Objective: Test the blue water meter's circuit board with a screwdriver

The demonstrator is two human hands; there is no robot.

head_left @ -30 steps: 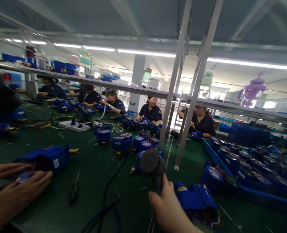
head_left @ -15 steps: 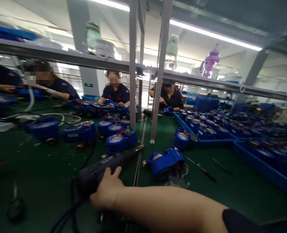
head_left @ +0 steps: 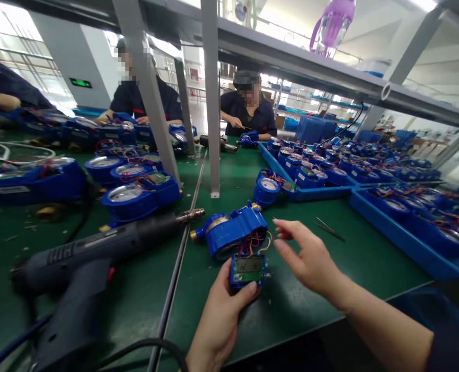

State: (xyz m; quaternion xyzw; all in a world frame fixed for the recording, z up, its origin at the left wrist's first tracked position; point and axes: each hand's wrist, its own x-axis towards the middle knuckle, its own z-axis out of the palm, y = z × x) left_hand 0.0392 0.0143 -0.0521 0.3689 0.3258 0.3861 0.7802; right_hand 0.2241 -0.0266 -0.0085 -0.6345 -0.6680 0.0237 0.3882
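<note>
The worktop point(head_left: 233, 175) is dark green. The meter body point(head_left: 229, 235) is bright blue with a brass-coloured fitting; red, yellow and blue wires run to the blue-framed display board point(head_left: 248, 268), whose screen is grey-green. The heat gun point(head_left: 86, 253) is dark grey with a red switch. The trays point(head_left: 408, 248) along the right edge are blue.

Near the front edge of the workbench point(head_left: 330, 258): a circuit module point(head_left: 248, 268), wired to a meter body point(head_left: 233, 235) just behind it. Toward the left edge, a heat gun point(head_left: 90, 253) lying flat, nozzle pointing right. Along the right edge, trays of meters point(head_left: 400, 227); loose meters point(head_left: 136, 194) behind the gun.
</note>
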